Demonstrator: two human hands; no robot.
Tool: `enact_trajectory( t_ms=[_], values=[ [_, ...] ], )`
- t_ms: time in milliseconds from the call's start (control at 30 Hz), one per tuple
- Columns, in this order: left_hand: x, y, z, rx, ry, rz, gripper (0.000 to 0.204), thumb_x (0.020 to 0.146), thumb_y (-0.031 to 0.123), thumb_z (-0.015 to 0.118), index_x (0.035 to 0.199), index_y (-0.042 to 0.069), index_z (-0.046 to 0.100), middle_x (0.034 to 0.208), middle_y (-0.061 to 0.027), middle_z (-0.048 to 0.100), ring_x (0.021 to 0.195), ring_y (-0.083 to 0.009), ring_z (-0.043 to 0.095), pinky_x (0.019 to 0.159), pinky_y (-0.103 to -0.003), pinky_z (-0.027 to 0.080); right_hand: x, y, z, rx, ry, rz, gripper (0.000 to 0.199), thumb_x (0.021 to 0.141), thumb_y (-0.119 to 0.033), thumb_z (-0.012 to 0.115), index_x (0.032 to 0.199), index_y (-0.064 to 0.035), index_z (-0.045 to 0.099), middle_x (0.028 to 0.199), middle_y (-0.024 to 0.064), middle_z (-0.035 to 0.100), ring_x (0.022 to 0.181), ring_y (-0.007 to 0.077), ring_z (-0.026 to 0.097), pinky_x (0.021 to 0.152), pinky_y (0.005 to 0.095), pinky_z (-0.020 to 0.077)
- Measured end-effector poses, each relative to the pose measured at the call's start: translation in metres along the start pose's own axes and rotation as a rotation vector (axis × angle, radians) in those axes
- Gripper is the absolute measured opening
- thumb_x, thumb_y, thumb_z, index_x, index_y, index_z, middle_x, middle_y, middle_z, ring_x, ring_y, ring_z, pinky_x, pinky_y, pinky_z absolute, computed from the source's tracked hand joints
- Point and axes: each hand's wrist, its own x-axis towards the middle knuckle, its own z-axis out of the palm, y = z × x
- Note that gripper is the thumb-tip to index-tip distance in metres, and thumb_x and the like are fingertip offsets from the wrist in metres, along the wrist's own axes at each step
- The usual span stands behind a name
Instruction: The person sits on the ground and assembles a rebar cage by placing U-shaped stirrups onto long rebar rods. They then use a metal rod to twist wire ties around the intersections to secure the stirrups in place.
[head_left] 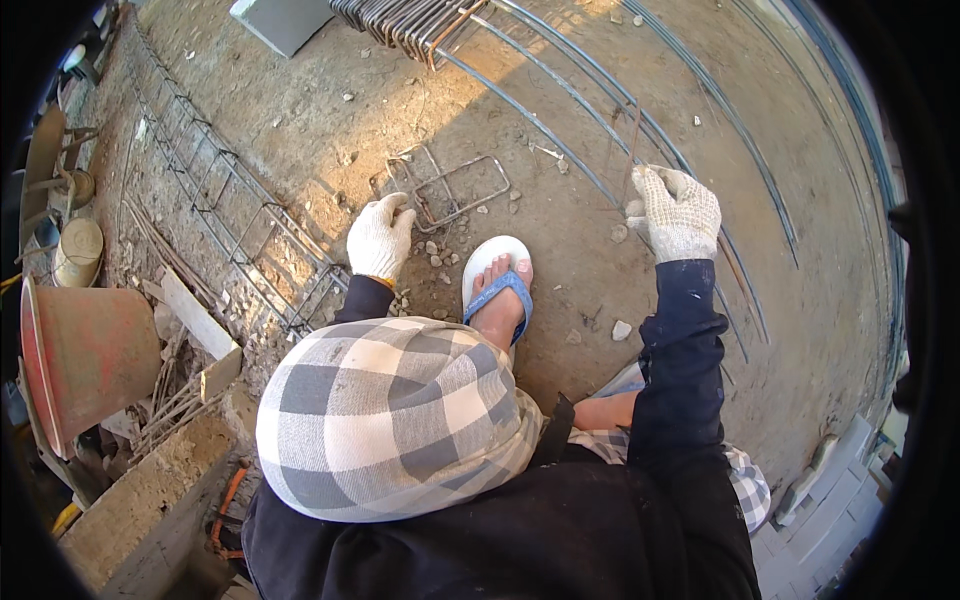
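My right hand (pixel 678 212), in a knitted white glove, is closed in a pinch on a thin rusty wire (pixel 634 140) that stands up from the fingertips, beside long steel bars (pixel 560 80) on the ground. My left hand (pixel 380 238), gloved likewise, has its fingers curled in; what they hold, if anything, is hidden. Just beyond it lie a few bent rectangular wire stirrups (pixel 470 207), overlapping on the dirt. A sandalled foot (pixel 500 285) of mine is planted between the hands, and checked cloth covers my bent knee (pixel 390 420).
A long rebar cage (pixel 232 170) runs along the left. Many stirrups (pixel 395 25) are bunched on the bars at the top, near a grey block (pixel 285 22). A red bucket (pixel 100 340), a pale tub (pixel 78 252) and scrap boards (pixel 200 315) crowd the left edge. Small stones dot the dirt.
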Motion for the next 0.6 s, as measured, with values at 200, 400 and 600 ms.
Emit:
enact_trajectory(
  t_ms=[200, 400, 600],
  values=[
    [0.023, 0.017, 0.015, 0.308, 0.074, 0.156, 0.031, 0.079, 0.03, 0.072, 0.105, 0.013, 0.071, 0.1, -0.0133, 0.064, 0.093, -0.0323, 0.063, 0.078, -0.042, 0.052, -0.047, 0.011, 0.011, -0.124, 0.011, -0.189, 0.025, 0.087, -0.017, 0.074, 0.103, 0.0013, 0.07, 0.089, 0.0127, 0.072, 0.073, 0.0152, 0.069, 0.062, 0.0293, 0.0539],
    [0.045, 0.03, -0.003, 0.308, -0.178, 0.047, 0.025, 0.077, 0.031, 0.072, 0.088, 0.009, 0.069, 0.084, -0.0154, 0.068, 0.083, -0.0335, 0.067, 0.074, -0.043, 0.053, -0.081, 0.054, 0.033, -0.348, -0.263, -0.233, 0.019, 0.087, -0.02, 0.069, 0.096, -0.004, 0.071, 0.091, 0.0144, 0.071, 0.085, 0.0317, 0.069, 0.077, 0.0379, 0.0543],
    [0.008, 0.074, -0.058, -0.038, -0.327, 0.359, 0.016, 0.079, 0.019, 0.071, 0.081, 0.005, 0.062, 0.073, -0.0137, 0.065, 0.07, -0.0333, 0.066, 0.063, -0.039, 0.051, -0.081, 0.05, 0.039, -0.538, -0.293, -0.616, 0.042, 0.09, -0.026, 0.062, 0.128, -0.0096, 0.055, 0.118, 0.0154, 0.064, 0.1, 0.0327, 0.065, 0.085, 0.0408, 0.0526]
  ],
)
